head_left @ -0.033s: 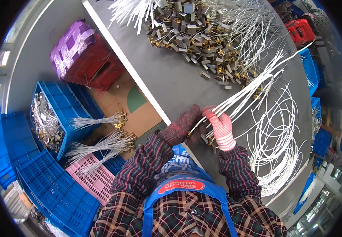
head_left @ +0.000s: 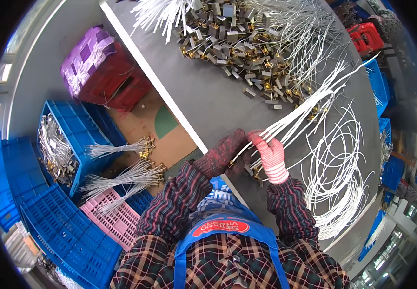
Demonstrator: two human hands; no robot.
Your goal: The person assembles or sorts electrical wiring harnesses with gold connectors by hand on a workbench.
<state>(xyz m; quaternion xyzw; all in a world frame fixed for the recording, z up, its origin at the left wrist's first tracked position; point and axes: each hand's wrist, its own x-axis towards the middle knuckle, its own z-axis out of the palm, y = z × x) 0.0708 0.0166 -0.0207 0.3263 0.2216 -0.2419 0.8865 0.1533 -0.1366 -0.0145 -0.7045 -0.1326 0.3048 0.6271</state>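
Both of my hands meet at the near edge of the grey table. My left hand (head_left: 224, 153), in a dark, stained glove, is closed around the brass-tipped ends of a few white wires (head_left: 297, 115). Beside it my right hand (head_left: 271, 160), in a pink-and-white striped glove, pinches the same wires a little farther along. From the hands the wires fan out to the far right across the table. Small metal ends peek out under the fingers, partly hidden by the gloves. A loose coil of white wires (head_left: 336, 202) lies right of my right hand.
A large heap of grey blocks with brass parts and wires (head_left: 251, 53) covers the far table (head_left: 189, 86). Left of the table's white edge stand a red crate (head_left: 117, 82), blue crates (head_left: 68, 231), a pink crate (head_left: 109, 212) and wire bundles (head_left: 126, 180).
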